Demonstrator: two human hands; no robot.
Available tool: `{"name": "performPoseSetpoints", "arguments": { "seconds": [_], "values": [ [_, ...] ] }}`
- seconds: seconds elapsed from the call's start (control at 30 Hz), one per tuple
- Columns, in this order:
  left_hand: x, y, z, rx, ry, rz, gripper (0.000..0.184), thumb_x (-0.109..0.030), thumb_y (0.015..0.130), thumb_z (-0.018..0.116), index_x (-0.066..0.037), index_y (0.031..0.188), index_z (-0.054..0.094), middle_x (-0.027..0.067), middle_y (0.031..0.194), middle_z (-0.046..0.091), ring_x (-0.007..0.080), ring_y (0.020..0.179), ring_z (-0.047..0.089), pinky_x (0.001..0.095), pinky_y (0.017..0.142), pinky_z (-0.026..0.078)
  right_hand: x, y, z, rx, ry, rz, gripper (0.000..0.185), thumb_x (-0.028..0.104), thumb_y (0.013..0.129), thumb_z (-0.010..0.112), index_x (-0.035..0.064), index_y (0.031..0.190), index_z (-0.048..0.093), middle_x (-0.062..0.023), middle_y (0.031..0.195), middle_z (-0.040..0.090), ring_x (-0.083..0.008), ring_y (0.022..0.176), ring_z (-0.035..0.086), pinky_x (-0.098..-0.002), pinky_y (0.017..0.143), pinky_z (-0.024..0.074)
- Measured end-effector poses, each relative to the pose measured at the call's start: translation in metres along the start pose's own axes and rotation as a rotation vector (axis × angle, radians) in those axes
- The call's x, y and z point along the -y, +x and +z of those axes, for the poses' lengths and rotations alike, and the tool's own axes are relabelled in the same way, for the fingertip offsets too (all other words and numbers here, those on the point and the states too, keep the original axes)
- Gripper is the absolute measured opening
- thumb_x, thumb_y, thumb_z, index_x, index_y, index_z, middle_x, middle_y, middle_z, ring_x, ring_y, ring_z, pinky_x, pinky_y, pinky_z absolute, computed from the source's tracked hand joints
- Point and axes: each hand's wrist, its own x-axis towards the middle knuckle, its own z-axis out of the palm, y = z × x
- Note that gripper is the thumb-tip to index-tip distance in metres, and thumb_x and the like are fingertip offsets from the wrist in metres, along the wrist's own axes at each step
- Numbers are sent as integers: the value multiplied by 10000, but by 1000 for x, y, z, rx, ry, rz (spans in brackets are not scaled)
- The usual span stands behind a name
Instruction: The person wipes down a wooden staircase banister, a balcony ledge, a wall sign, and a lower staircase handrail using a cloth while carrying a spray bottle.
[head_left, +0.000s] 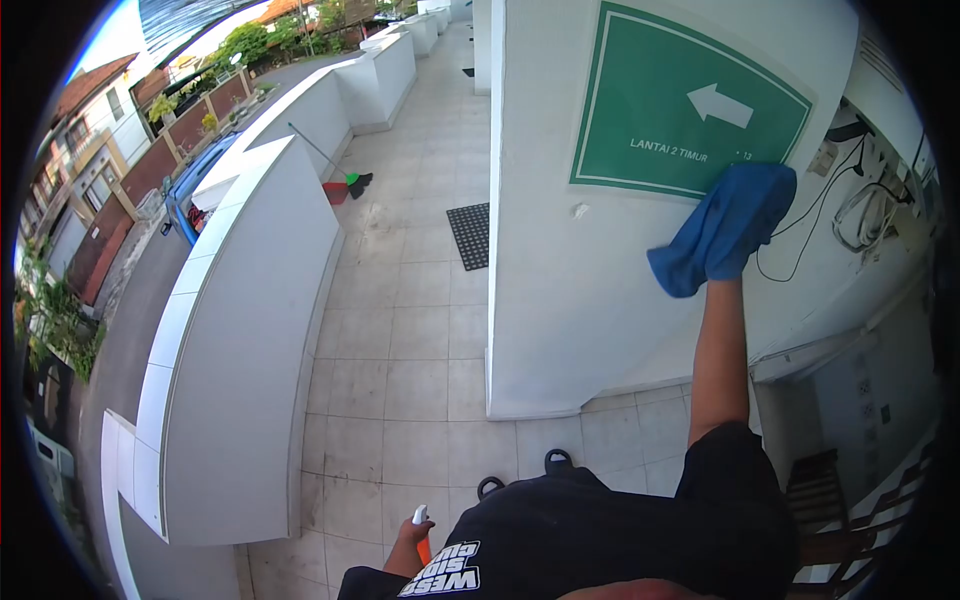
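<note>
A blue cloth covers my right hand, whose fingers are hidden beneath it. My right forearm is stretched up, and the cloth lies against the lower right edge of a green sign with a white arrow and the words "LANTAI 2 TIMUR". Down by my body, my left hand is wrapped round a spray bottle with a white trigger head and an orange part. My body hides much of the bottle.
Black cables and a white cable coil hang right of the sign. A low white wall runs along the left. On the tiled walkway lie a black mat, a broom and a red dustpan. Dark wooden furniture stands lower right.
</note>
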Motion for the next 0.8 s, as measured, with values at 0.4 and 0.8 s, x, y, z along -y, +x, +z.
{"name": "performPoseSetpoints", "arguments": {
  "seconds": [0.4,0.8],
  "values": [
    [-49,-11,4,17,-124,63,422,-214,712,819,-53,1077,683,70,861,688,162,735,648,314,670,516,203,51,19,-12,-1114,-430,584,367,1031,361,50,1509,255,-105,1580,245,-217,1427,278,-384,1207,168],
    [-73,12,6,33,-70,113,407,-197,728,809,-44,1082,681,84,933,700,196,836,670,336,749,528,79,70,-60,34,73,-107,596,428,835,660,68,1300,568,-186,1309,563,-348,1228,515,-444,1081,367]
  ]
}}
